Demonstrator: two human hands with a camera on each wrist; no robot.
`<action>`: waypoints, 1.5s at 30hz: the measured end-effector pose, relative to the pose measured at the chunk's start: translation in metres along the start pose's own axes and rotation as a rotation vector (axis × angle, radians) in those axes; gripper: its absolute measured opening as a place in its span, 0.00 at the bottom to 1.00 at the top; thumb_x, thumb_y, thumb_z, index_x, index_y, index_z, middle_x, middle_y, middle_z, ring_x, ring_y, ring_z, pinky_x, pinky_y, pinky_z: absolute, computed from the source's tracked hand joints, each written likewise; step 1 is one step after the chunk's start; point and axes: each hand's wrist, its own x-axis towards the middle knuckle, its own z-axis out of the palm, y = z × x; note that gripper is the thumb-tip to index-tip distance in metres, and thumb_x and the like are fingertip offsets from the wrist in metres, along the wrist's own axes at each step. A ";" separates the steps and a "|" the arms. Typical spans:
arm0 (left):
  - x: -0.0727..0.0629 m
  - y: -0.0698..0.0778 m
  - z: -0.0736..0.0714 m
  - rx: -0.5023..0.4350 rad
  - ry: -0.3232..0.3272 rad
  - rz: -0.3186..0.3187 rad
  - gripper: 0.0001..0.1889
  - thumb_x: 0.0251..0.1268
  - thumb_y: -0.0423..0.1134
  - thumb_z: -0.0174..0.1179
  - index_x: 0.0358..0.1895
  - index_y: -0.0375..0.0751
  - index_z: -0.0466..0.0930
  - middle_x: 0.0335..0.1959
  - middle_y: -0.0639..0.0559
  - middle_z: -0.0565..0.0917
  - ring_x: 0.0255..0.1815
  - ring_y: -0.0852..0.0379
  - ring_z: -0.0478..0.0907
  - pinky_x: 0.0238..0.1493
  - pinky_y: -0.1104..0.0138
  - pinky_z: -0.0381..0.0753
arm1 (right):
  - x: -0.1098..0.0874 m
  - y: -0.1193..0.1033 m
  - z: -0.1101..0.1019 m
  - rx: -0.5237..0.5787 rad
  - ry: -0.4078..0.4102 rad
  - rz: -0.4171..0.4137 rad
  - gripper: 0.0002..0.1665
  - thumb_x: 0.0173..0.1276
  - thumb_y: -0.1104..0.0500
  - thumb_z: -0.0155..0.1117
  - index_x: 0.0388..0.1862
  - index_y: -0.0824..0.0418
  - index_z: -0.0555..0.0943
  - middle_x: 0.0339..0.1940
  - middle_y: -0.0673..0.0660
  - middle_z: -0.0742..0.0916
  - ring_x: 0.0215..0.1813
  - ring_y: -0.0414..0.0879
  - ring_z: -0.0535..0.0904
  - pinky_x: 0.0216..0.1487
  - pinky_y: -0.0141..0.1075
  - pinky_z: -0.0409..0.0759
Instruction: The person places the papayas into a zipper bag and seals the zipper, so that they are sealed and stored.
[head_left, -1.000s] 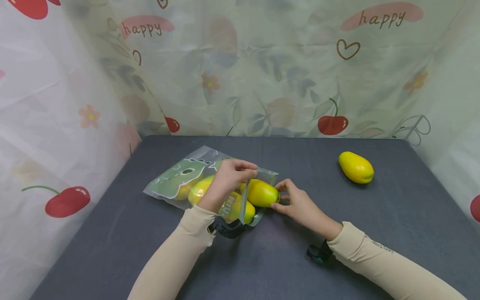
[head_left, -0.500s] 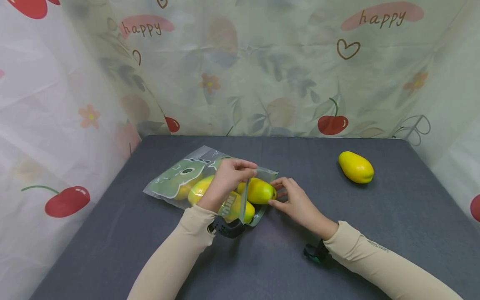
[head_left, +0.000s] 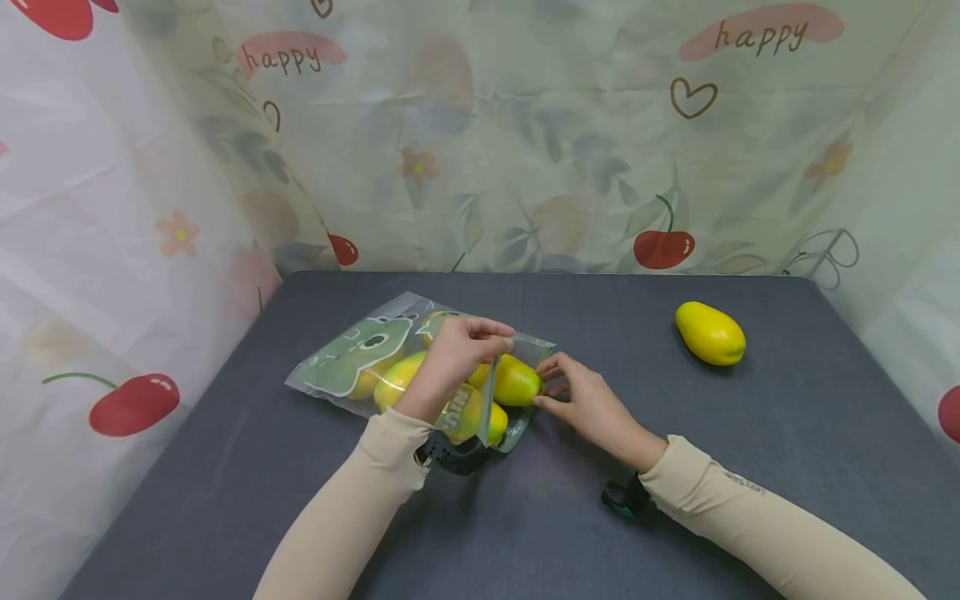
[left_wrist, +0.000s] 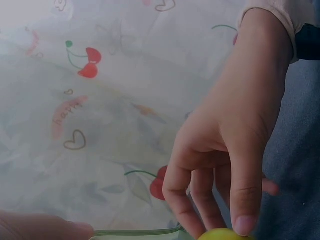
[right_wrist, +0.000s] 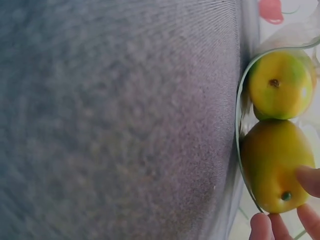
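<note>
My left hand (head_left: pixel 453 362) pinches the upper rim of a clear zip bag (head_left: pixel 330 354) with a green cartoon print, keeping its mouth apart on the right. Several yellow papayas lie inside, one low by the opening (head_left: pixel 495 423). Another papaya (head_left: pixel 517 382) sits in the mouth, most of it within the bag. At its outer end, my right hand (head_left: pixel 588 408) has its thumb and fingers bent around the fruit. In the right wrist view the thumb (right_wrist: pixel 310 180) lies on this papaya (right_wrist: pixel 275 160), and a second papaya (right_wrist: pixel 280 85) rests beside it inside the rim.
A single papaya (head_left: pixel 710 334) lies at the back right of the dark table (head_left: pixel 615 312). Printed curtains (head_left: pixel 540 150) stand behind and at the sides. Each wrist wears a black camera (head_left: pixel 455 454).
My right hand has moved left, sliding the papaya further into the bag. The left hand stays on the rim, and the lone papaya lies where it was.
</note>
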 end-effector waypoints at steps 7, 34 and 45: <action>0.000 -0.001 -0.001 0.002 -0.001 0.002 0.12 0.63 0.38 0.63 0.48 0.39 0.85 0.47 0.49 0.85 0.43 0.52 0.79 0.53 0.55 0.79 | -0.001 0.001 0.004 0.004 -0.047 -0.026 0.17 0.65 0.57 0.68 0.51 0.55 0.76 0.49 0.55 0.84 0.45 0.48 0.84 0.46 0.41 0.83; -0.002 0.000 -0.001 -0.003 0.008 -0.011 0.12 0.63 0.38 0.63 0.48 0.39 0.85 0.48 0.48 0.84 0.42 0.52 0.79 0.53 0.54 0.79 | -0.002 -0.003 0.003 -0.020 -0.107 0.003 0.17 0.64 0.60 0.68 0.52 0.55 0.78 0.51 0.54 0.85 0.43 0.45 0.84 0.45 0.39 0.83; -0.004 0.000 -0.003 -0.008 0.003 -0.022 0.13 0.63 0.39 0.63 0.49 0.40 0.85 0.48 0.49 0.84 0.44 0.51 0.78 0.54 0.52 0.78 | -0.004 -0.004 -0.019 -0.027 -0.089 0.012 0.19 0.65 0.58 0.67 0.55 0.58 0.78 0.53 0.59 0.83 0.47 0.50 0.83 0.48 0.44 0.83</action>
